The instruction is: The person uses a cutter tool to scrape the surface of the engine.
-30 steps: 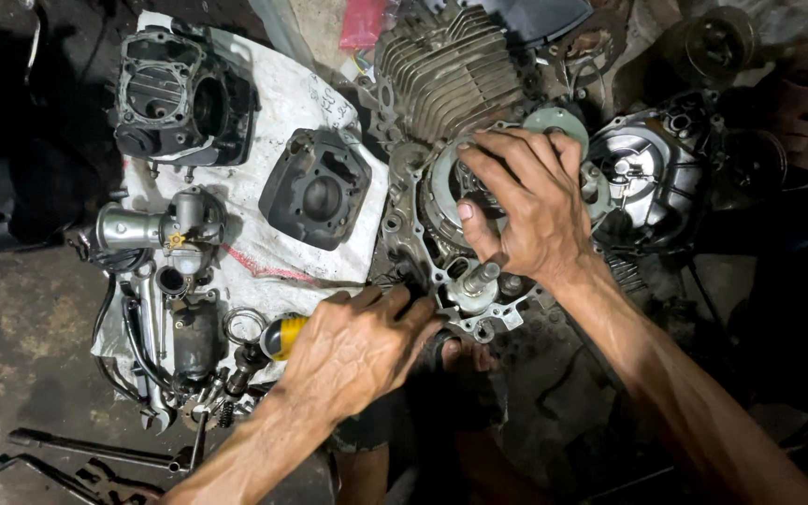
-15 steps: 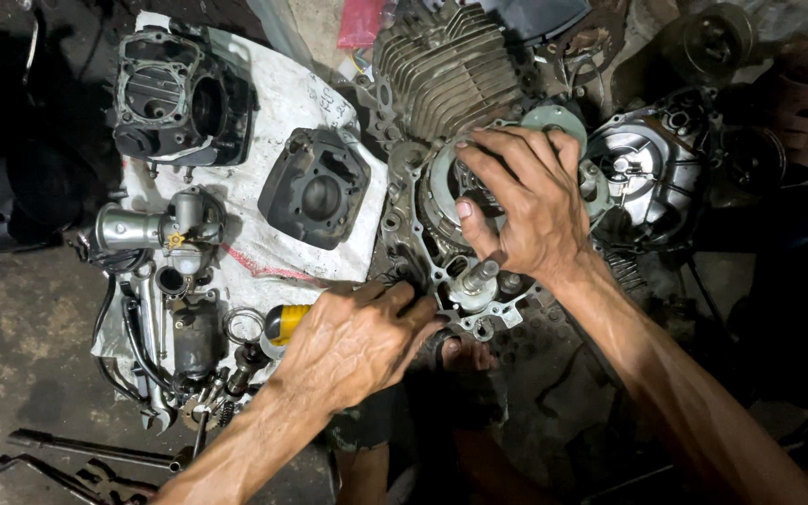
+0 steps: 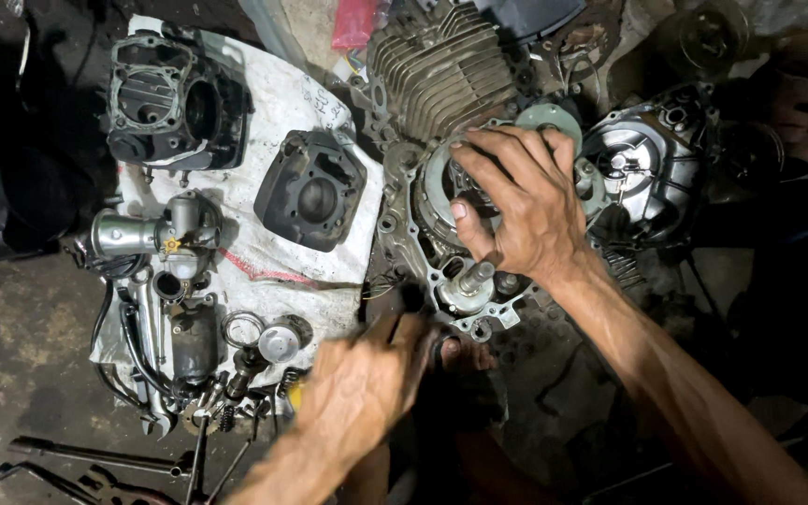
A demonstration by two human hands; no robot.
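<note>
While the right hand [image 3: 526, 206] lies spread on the engine case [image 3: 441, 234], a short shaft [image 3: 472, 279] juts just below its thumb, and the blurred left hand [image 3: 367, 388], grip unreadable, sits farther below.

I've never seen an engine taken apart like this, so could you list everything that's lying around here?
engine block: one, grey metal with cooling fins, top middle
open crankcase: one, grey, below the fins, with a short shaft sticking out
side cover: one, silver-grey, right of the crankcase
cylinder head: one, black, top left on the cloth
cylinder barrel: one, black, middle of the cloth
carburettor: one, silver, left edge of the cloth
piston: one, silver, lower cloth, beside a ring
white cloth: one, dirty, spread on the floor
long tools: a few, dark metal, bottom left
left hand: blurred, low by the crankcase edge; what it holds is unclear
right hand: spread on the crankcase
</note>
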